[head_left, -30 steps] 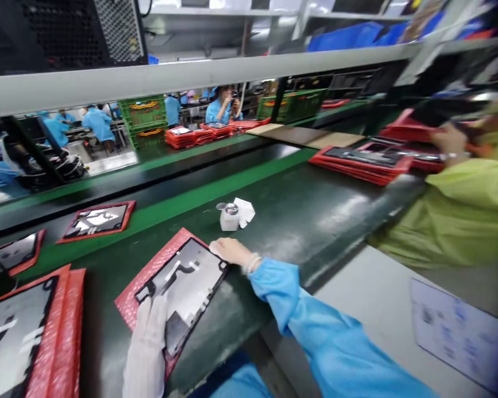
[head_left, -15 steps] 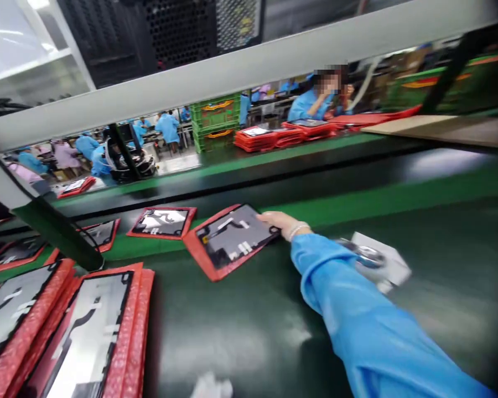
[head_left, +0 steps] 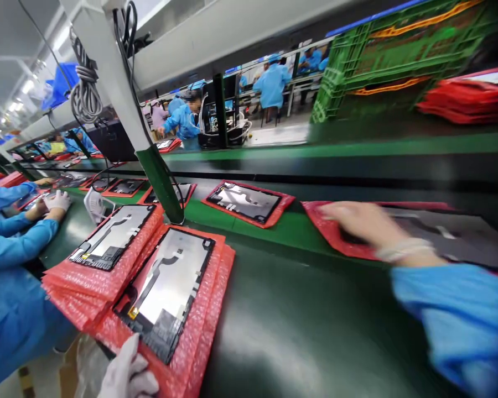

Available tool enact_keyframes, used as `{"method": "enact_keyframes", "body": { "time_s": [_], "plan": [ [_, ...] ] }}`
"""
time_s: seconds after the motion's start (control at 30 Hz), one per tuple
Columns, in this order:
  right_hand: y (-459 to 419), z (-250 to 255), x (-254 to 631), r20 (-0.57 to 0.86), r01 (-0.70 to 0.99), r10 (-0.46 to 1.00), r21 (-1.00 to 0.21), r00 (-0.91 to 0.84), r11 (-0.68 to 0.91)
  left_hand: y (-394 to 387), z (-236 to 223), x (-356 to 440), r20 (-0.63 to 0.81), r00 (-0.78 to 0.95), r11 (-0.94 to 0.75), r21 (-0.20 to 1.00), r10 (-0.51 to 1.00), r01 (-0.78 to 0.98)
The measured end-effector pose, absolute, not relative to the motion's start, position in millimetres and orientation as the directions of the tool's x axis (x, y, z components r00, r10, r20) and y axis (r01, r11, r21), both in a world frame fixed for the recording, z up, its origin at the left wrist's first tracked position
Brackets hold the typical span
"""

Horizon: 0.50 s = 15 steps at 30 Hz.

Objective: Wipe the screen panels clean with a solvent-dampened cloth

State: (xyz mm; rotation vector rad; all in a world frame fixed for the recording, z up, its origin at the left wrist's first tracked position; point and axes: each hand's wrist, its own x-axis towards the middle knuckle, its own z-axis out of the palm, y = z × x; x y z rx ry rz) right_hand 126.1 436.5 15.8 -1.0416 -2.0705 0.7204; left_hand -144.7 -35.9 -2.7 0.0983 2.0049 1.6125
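Observation:
My left hand [head_left: 126, 370], in a white glove, sits at the bottom edge with its fingers apart, touching the near corner of a stack of red bubble-wrap sleeves [head_left: 203, 309]. A dark panel with a silver face [head_left: 166, 284] lies on top of that stack. My right hand [head_left: 357, 221], blurred by motion, is stretched out over another panel on a red sleeve [head_left: 452, 235] that lies on the dark belt [head_left: 299, 331]. Whether its fingers grip the sleeve is not clear. My blue sleeve [head_left: 460, 315] fills the lower right.
A second stack with a panel [head_left: 108, 243] lies left of the first. More panels [head_left: 244, 202] ride the belt beyond a green post [head_left: 161, 182]. A co-worker's gloved hands [head_left: 56, 202] work at the left. A green crate [head_left: 398, 50] and red stacks [head_left: 468, 94] stand behind.
The view has swung left. My right hand carried the panel on its red sleeve away from me onto the belt. My left hand let go of it and now touches the near stack.

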Motion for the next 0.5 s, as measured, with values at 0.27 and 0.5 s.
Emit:
{"method": "enact_keyframes", "body": {
  "time_s": [0.27, 0.5],
  "plan": [
    [292.9, 59.6, -106.1, 0.074, 0.43, 0.576, -0.591, -0.814, 0.683, -36.8, 6.0, -144.3, -0.49, -0.809, 0.042, 0.862, 0.326, -0.505],
    [237.6, 88.9, -75.6, 0.257, 0.437, 0.594, -0.472, -0.762, 0.765, -47.0, 31.7, -152.0, -0.04, -0.838, 0.31, 0.938, 0.544, 0.156]
  ]
}}
